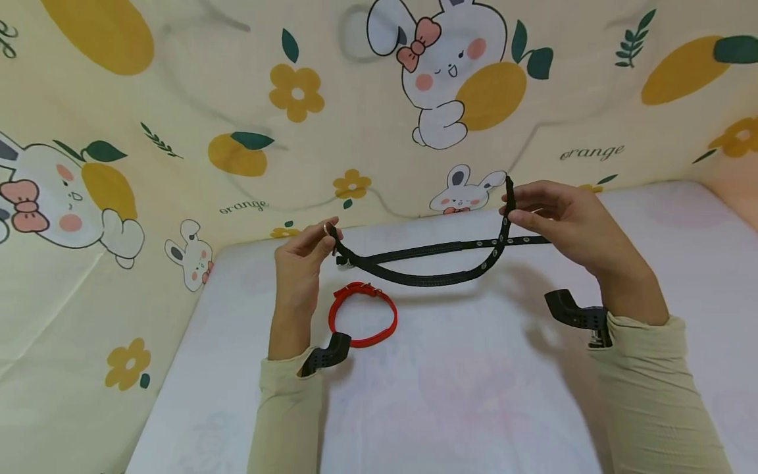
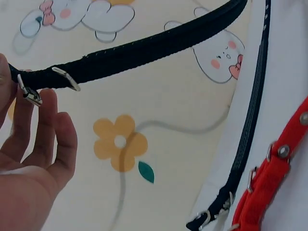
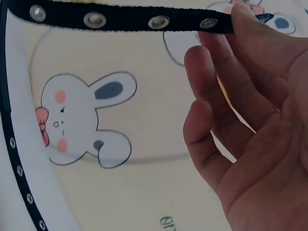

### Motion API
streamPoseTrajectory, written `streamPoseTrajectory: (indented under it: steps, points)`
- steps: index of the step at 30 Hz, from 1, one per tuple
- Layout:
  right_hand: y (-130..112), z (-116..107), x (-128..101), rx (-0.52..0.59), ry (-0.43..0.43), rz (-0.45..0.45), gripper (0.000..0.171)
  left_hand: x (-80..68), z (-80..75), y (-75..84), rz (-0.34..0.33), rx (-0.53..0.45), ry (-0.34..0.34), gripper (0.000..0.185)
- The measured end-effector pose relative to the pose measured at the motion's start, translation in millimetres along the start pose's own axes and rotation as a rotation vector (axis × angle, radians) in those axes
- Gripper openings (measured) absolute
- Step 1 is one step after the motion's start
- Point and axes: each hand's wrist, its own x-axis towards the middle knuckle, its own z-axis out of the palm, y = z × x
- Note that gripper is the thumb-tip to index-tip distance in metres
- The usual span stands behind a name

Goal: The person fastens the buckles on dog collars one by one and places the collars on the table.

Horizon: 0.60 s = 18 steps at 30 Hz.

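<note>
A: Status of the black collar (image 1: 426,276)?

B: It is held above the white bed (image 1: 474,395), unfastened, sagging between the two hands. The left hand (image 1: 299,263) pinches the buckle end; its fingers (image 2: 45,120) curl round the metal buckle (image 2: 30,94). The right hand (image 1: 568,220) pinches the eyelet end, and its fingers (image 3: 211,82) close on the strap just past the last eyelet (image 3: 208,23).

A: Progress?

B: Judged from the pictures, both ends are gripped but well apart. The tip is not threaded through the buckle, so fastening remains undone.

A: Other items?

B: A second black collar (image 1: 450,249) lies flat on the bed behind the held one, also open. A red collar (image 1: 362,315) lies near the left wrist, closed into a loop; whether its buckle is fully engaged is probably not determinable at this angle.

A: Legible text?

B: The printed cloth (image 1: 177,164) behind the bed reads "orange" in several places. No brand or label shows on any collar.
</note>
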Motion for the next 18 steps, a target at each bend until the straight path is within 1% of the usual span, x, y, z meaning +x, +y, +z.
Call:
streamPoseTrajectory:
  steps: [2, 7, 13, 18]
  points:
    - [-4.1, 2.0, -0.1, -0.007, -0.003, -0.002, 0.031, -1.2, 3.0, 1.9, 0.014, 0.000, -0.024, 0.021]
    - [-13.2, 6.9, -0.6, 0.017, -0.016, -0.004, 0.032, -2.4, 12.8, 5.4, 0.030, -0.008, -0.076, 0.023]
    - [-20.0, 15.9, -0.5, -0.009, -0.013, -0.003, 0.031, -4.8, 19.8, 6.3, 0.035, -0.021, -0.098, 0.023]
    - [-25.2, 23.1, 0.0, -0.038, -0.037, -0.024, 0.029, -5.9, 23.1, 6.2, 0.036, -0.009, -0.111, 0.023]
